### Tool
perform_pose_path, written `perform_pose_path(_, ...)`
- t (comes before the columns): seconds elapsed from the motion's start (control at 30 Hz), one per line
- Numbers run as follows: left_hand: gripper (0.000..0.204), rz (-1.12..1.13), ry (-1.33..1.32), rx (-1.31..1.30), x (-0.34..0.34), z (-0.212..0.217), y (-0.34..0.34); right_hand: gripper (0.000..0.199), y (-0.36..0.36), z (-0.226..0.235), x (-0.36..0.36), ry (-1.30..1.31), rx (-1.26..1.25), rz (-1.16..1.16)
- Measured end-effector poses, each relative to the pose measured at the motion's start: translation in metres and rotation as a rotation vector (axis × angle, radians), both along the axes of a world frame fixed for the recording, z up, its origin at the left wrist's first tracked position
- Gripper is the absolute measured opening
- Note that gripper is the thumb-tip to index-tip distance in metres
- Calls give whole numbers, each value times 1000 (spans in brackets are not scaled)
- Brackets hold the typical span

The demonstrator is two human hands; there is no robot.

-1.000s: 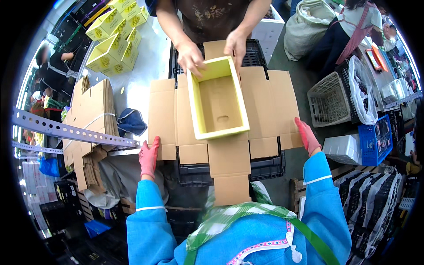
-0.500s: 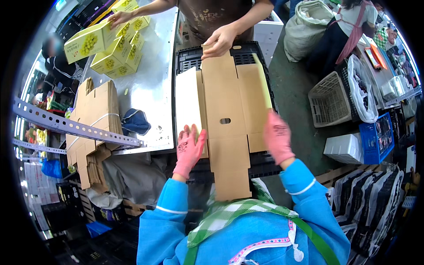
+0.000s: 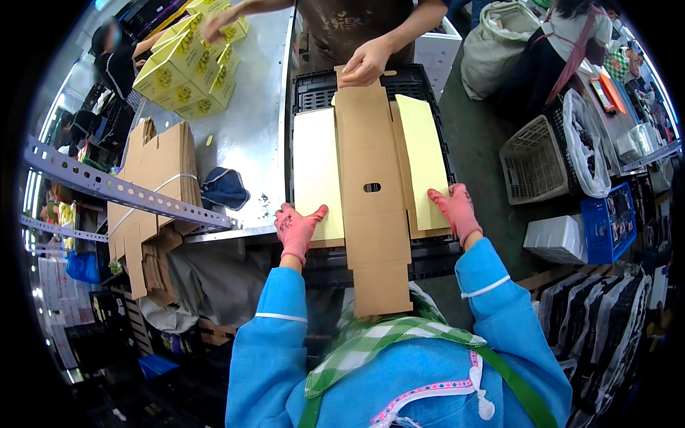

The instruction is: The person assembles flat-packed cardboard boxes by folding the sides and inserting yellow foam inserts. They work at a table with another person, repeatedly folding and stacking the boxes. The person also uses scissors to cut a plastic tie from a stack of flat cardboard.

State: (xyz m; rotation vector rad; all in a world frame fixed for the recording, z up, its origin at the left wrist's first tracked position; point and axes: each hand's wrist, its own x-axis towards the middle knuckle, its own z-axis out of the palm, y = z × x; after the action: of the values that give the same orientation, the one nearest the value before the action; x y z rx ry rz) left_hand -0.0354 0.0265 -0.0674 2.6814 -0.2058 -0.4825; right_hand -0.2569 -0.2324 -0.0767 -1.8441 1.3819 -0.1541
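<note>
A long unfolded cardboard box blank lies lengthwise in front of me, with a small oval hole in its middle strip. To either side lie pale yellow faces, a left panel and a right panel. My left hand, in a pink glove, grips the near outer corner of the left panel, thumb on top. My right hand, gloved alike, has its thumb on the right panel and its fingers around the outer edge. A co-worker's hand rests on the blank's far end.
Black plastic crates lie beneath the blank. On the metal table at left are yellow fruit-print boxes, a strapped stack of flat cardboard and a dark blue cloth. A perforated metal bar crosses the left side.
The right panel has gone from standing on edge to lying folded inward, yellow face up. My left hand has shifted to the left panel's outer edge. The co-worker's other hand has left a yellow box.
</note>
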Motion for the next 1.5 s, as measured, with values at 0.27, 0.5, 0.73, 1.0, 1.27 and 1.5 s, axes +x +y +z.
perform_pose_path(0.27,92,-19,82,116,14,13,-20,46,-3,25,24,-249,82,84)
perform_pose_path(0.5,88,1,85,-112,34,-8,-8,41,21,40,49,-118,75,231)
perform_pose_path(0.73,99,-429,-326,231,-9,55,-39,65,31,35,61,31,-396,398)
perform_pose_path(1.0,38,-1065,-19,127,-16,84,-50,55,45,65,34,-309,-496,766)
perform_pose_path(1.27,83,-1640,190,59,28,100,12,64,0,85,-15,-230,-425,1579)
perform_pose_path(1.5,44,-1567,-137,-284,49,54,22,29,-8,39,-7,-509,-692,1425)
